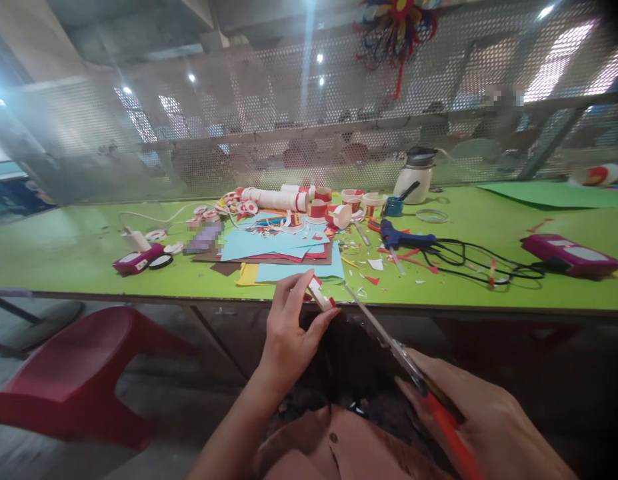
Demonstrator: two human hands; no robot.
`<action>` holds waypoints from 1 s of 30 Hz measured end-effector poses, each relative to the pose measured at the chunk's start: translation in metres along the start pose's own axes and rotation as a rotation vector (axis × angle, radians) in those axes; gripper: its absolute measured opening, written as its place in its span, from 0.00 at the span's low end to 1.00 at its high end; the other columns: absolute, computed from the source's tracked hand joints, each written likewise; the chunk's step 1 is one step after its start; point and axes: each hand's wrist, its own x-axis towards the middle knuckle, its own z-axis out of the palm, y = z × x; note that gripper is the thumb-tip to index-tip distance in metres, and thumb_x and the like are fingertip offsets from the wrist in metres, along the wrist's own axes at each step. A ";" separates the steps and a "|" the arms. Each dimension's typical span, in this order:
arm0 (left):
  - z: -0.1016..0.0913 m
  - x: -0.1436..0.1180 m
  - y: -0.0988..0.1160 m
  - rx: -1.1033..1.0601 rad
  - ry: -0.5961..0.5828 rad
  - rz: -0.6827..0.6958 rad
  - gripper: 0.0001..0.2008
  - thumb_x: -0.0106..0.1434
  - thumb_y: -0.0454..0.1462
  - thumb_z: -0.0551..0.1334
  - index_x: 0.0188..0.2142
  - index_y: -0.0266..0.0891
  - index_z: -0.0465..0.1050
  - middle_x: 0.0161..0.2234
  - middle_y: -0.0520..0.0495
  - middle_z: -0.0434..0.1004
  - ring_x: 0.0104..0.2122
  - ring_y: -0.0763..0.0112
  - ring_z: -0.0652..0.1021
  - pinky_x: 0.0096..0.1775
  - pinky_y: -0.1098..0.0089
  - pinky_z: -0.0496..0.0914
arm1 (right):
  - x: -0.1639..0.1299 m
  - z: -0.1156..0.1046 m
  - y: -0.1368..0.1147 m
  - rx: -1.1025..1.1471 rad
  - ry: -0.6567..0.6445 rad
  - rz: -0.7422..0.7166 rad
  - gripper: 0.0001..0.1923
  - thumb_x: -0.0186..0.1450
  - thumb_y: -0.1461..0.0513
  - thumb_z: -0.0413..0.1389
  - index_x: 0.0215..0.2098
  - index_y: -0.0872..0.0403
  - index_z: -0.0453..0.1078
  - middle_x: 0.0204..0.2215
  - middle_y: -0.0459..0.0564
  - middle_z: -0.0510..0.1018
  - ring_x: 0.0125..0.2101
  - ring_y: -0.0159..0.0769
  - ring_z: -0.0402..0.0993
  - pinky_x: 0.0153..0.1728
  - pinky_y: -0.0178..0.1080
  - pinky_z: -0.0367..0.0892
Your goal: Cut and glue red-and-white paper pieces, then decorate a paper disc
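A: Held in the left hand (287, 327): what, and where?

B: A small white-and-red piece (319, 295), just in front of the paper stack (243, 245), seen against the near edge of the counter (79, 253). Pinched between thumb and fingertips, one at each end, probably to leave the long side exposed.

A: And in the right hand (479, 393)?

B: Scissors (409, 365), clasped around the red handle, farther in front of the stack and to its right. Blades slanting up toward the stack's near right corner, apart from the piece. Fully together or slightly parted: impossible to tell. Angled past the left fingers, perhaps to keep the points off skin.

A: Around the stack?

B: Behind it, white tubes (273, 199) and red-and-white cups (317, 212), likely parked out of the hands' way. Just to its right, loose scraps (375, 265). Beyond those, a blue glue gun (409, 239), lying flat with a black cord (463, 257) trailing farther right, probably to stay reachable without tangling in the paper.
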 end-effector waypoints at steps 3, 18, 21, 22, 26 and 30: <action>-0.003 0.000 0.000 -0.053 -0.032 -0.067 0.27 0.57 0.38 0.66 0.56 0.41 0.63 0.46 0.43 0.68 0.46 0.66 0.71 0.47 0.67 0.69 | 0.001 -0.005 0.003 0.132 -0.168 0.068 0.22 0.60 0.55 0.57 0.52 0.48 0.67 0.40 0.52 0.80 0.39 0.43 0.78 0.36 0.36 0.75; -0.005 0.006 0.003 -0.731 -0.171 -0.529 0.20 0.58 0.38 0.64 0.50 0.39 0.66 0.39 0.47 0.70 0.35 0.73 0.72 0.39 0.72 0.71 | 0.002 0.001 0.024 0.108 -0.305 0.107 0.26 0.63 0.56 0.53 0.59 0.47 0.62 0.50 0.52 0.76 0.47 0.43 0.75 0.44 0.38 0.72; -0.007 0.009 0.005 -0.816 -0.167 -0.610 0.19 0.57 0.38 0.65 0.49 0.38 0.67 0.38 0.48 0.72 0.35 0.74 0.73 0.39 0.73 0.70 | 0.002 0.001 0.023 0.155 -0.305 0.092 0.28 0.63 0.58 0.55 0.61 0.46 0.60 0.52 0.52 0.74 0.49 0.45 0.73 0.45 0.39 0.72; -0.008 0.010 0.005 -0.838 -0.159 -0.633 0.20 0.57 0.37 0.65 0.49 0.39 0.68 0.37 0.48 0.73 0.35 0.74 0.73 0.39 0.73 0.70 | 0.002 0.001 0.023 0.178 -0.300 0.103 0.27 0.63 0.59 0.54 0.61 0.46 0.60 0.52 0.52 0.74 0.49 0.45 0.73 0.45 0.38 0.72; -0.009 0.013 0.005 -0.984 -0.140 -0.725 0.22 0.57 0.38 0.65 0.51 0.40 0.68 0.33 0.49 0.74 0.34 0.71 0.75 0.37 0.71 0.71 | 0.002 0.004 0.027 0.232 -0.294 0.173 0.24 0.66 0.58 0.52 0.60 0.48 0.62 0.50 0.52 0.76 0.46 0.42 0.76 0.43 0.35 0.72; -0.011 0.015 0.001 -1.287 -0.119 -0.830 0.19 0.61 0.39 0.61 0.52 0.39 0.69 0.34 0.47 0.74 0.32 0.70 0.77 0.31 0.73 0.70 | 0.001 0.010 0.041 0.221 -0.224 0.147 0.20 0.62 0.56 0.55 0.52 0.51 0.70 0.46 0.53 0.79 0.43 0.43 0.78 0.43 0.34 0.72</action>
